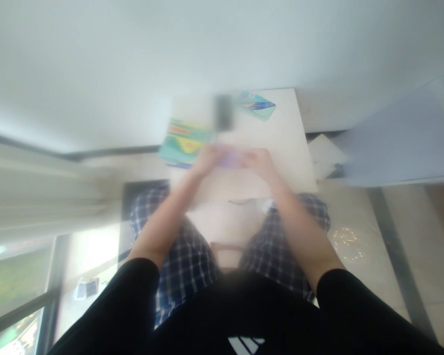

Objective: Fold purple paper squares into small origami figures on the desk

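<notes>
A small light purple piece (230,159), blurred and perhaps paper, is held between my two hands above the white table (288,148). My left hand (210,155) has closed fingers on its left side. On its right side, my right hand (257,159) grips it with fingers bent inward. Just left of my left hand lies a green and yellow printed packet or booklet (187,144). Beyond the hands is a dark rectangular object (224,113), too blurred to name. A teal and blue printed packet (259,105) lies near the table's far edge.
The table stands against a pale wall (222,44). My legs in checked trousers (187,261) are on both sides of the table's near end. A pale panel (399,138) stands at the right. A curtain (33,192) and a window (18,281) are at the left.
</notes>
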A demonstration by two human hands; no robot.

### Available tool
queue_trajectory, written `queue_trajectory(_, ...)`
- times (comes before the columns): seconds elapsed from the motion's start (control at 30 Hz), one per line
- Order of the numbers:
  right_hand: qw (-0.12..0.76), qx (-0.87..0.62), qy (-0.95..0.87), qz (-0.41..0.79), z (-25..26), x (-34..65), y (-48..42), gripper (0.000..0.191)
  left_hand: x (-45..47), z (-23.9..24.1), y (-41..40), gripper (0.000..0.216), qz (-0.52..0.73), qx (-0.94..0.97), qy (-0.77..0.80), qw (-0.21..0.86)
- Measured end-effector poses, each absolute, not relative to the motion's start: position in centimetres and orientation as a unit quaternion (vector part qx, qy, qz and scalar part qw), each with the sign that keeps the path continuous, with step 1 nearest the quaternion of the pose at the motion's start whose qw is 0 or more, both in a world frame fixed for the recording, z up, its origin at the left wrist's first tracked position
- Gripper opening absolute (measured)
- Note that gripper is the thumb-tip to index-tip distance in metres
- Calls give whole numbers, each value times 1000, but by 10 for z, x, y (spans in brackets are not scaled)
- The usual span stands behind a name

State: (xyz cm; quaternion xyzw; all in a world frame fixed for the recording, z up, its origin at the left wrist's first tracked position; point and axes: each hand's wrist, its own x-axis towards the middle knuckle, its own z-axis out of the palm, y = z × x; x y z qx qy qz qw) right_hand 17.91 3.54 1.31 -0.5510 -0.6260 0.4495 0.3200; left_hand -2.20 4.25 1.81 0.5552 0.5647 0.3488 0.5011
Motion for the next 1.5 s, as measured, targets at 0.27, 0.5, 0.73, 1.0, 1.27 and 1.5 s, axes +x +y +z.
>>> queue_trajectory(0.27,336,-554,-626,433,18,173,31,19,-21,19,42,29,348,545,568,509)
queue_trajectory(0.5,340,-554,-637,414,9,171,30,22,-23,16,43,24,340,571,562,492)
queue_trajectory(0.73,338,-527,-631,458,12,173,32,33,-26,11,44,29,344,585,537,500)
queue_trajectory(1.0,352,-532,-624,451,11,179,35,34,-25,0,49,30,365,599,492,516)
queue_trajectory(1.27,319,-523,-637,469,2,175,35,35,-26,7,50,36,318,629,489,514)
queue_trajectory(1.5,325,-519,-655,443,1,178,35,41,-24,5,50,47,327,616,469,541)
